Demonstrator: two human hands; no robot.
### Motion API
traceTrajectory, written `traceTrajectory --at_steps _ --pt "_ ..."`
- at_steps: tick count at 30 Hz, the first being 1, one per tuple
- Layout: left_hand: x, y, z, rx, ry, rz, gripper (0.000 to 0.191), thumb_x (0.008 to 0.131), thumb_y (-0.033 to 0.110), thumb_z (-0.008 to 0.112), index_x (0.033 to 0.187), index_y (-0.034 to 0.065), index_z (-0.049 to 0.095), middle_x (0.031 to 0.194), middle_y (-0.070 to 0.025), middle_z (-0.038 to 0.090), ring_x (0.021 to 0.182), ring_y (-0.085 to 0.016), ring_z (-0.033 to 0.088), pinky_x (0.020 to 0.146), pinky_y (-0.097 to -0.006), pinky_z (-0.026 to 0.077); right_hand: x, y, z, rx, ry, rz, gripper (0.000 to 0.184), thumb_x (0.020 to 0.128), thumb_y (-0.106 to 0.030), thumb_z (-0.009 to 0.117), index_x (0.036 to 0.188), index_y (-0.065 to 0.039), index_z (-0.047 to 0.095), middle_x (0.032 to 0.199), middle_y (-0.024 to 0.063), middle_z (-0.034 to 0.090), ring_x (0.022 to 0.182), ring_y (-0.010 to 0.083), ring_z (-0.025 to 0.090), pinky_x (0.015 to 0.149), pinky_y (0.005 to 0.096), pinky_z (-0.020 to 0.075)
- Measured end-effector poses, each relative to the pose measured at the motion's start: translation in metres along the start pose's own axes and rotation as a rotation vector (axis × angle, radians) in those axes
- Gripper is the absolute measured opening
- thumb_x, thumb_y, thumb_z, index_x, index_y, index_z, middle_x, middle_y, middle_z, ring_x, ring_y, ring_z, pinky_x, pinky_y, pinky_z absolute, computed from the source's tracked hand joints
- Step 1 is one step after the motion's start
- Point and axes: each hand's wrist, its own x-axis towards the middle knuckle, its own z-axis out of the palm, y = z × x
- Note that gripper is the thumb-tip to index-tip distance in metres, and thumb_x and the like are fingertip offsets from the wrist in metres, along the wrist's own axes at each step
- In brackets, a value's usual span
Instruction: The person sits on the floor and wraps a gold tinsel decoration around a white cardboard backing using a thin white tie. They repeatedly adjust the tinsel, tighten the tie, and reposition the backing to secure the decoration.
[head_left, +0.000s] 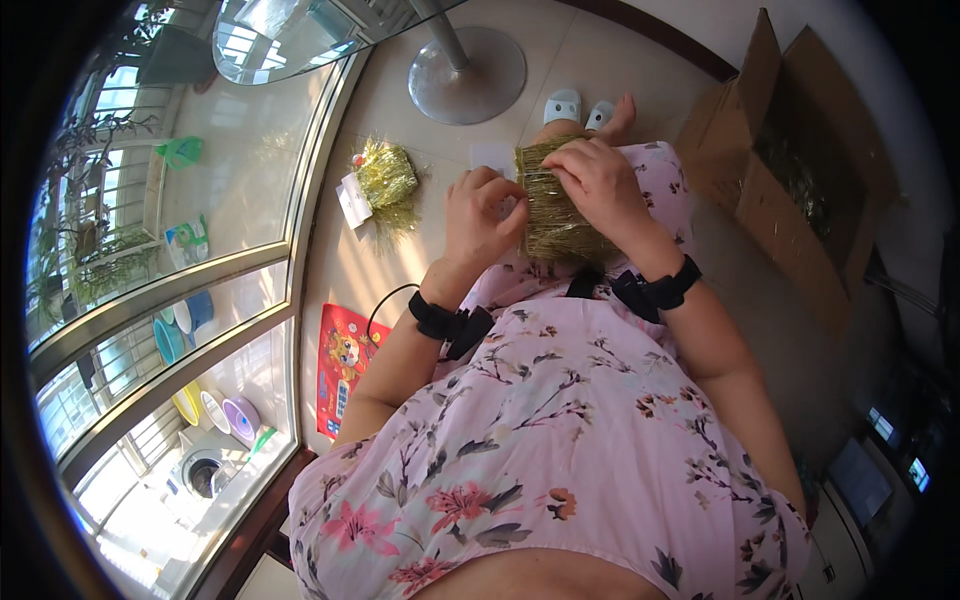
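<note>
A bundle of gold tinsel fringe (562, 229) lies across my lap, its strands running side to side. My right hand (600, 184) is over its upper part, with thumb and fingertips pinching strands there. At the bundle's left edge, my left hand (484, 214) has curled fingers, the index fingertip and thumb against or very close to the tinsel. Whether it grips any strands cannot be made out. A pale card or sheet (491, 157) shows just beyond the left hand, partly hidden by it. Both wrists wear black straps with a dark module.
Another gold tinsel bundle (386, 180) with a white card (354, 201) lies on the tiled floor at left. An open cardboard box (720, 150) with tinsel inside stands at right. Ahead are a round metal table base (466, 75) and white slippers (562, 106). A red printed bag (345, 360) lies by the glass door.
</note>
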Motion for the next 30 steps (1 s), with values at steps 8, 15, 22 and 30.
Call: traceTrajectory --at_steps 8,15,22,30 --pt "0.041 -0.013 0.01 0.253 -0.067 0.066 0.007 0.079 0.019 0.073 0.083 0.0152 0.078 0.089 -0.0046 0.069 0.093 -0.029 0.066 0.082 -0.045 0.05 -0.003 0.012 0.025 -0.077 -0.196 0.047 0.01 0.087 -0.021 0.072 0.091 -0.012 0.075 0.095 0.0066 0.073 0.093 0.0292 0.068 0.083 0.0442 0.0531" --pt "0.042 -0.024 0.01 0.124 -0.165 -0.067 0.011 0.078 0.023 0.071 0.083 0.0193 0.08 0.087 -0.0034 0.069 0.095 -0.029 0.067 0.083 -0.0463 0.052 -0.01 0.015 0.031 0.099 -0.311 0.308 0.012 0.09 -0.019 0.068 0.093 -0.008 0.072 0.096 0.0119 0.072 0.097 0.0344 0.069 0.086 0.0467 0.0536" --pt "0.037 -0.02 0.008 0.096 -0.171 -0.088 0.016 0.077 0.02 0.073 0.088 0.009 0.079 0.087 -0.0106 0.07 0.083 -0.032 0.068 0.078 -0.0417 0.056 -0.016 0.012 0.038 -0.051 -0.279 0.199 0.009 0.092 -0.017 0.065 0.092 -0.009 0.068 0.095 0.0109 0.072 0.095 0.0324 0.069 0.081 0.0492 0.0501" --pt "0.032 -0.007 0.022 0.208 -0.021 -0.022 0.009 0.071 0.018 0.071 0.074 0.0104 0.072 0.084 -0.0083 0.068 0.085 -0.031 0.066 0.076 -0.0442 0.053 -0.023 0.012 0.037 -0.068 -0.274 0.152 0.007 0.09 -0.011 0.058 0.092 -0.008 0.065 0.094 0.0096 0.071 0.095 0.033 0.068 0.081 0.0505 0.0484"
